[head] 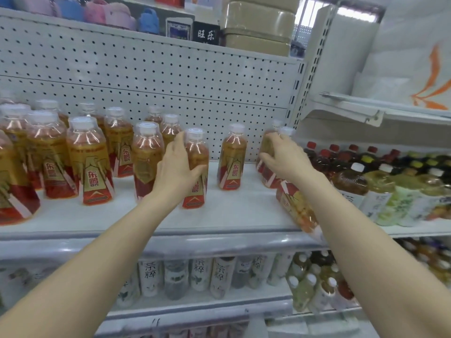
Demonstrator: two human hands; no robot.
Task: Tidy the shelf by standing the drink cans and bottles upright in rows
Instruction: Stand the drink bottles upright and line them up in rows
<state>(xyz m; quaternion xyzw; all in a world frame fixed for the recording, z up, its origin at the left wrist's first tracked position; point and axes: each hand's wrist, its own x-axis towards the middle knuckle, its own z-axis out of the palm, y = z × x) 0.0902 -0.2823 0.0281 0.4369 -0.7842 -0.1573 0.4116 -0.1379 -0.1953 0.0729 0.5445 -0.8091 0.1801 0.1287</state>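
One amber plastic drink bottle with a red-gold label (296, 208) lies tipped at the front edge of the white metal shelf (231, 213), under the right forearm. Behind it, the left hand (175, 167) grips an upright white-capped bottle (198, 152) mid-shelf. The right hand (285, 157) curls round an end bottle (268, 175). Farther back stand rows of like bottles (95, 154).

Open shelf (231, 215) front; bottles (90, 162) crowd left, leaning bottle (296, 208) seemingly blocks right

wall: white pegboard panel (170, 76) | shelf (244, 212): white | slotted upright (296, 98) | bright light (353, 12) top right
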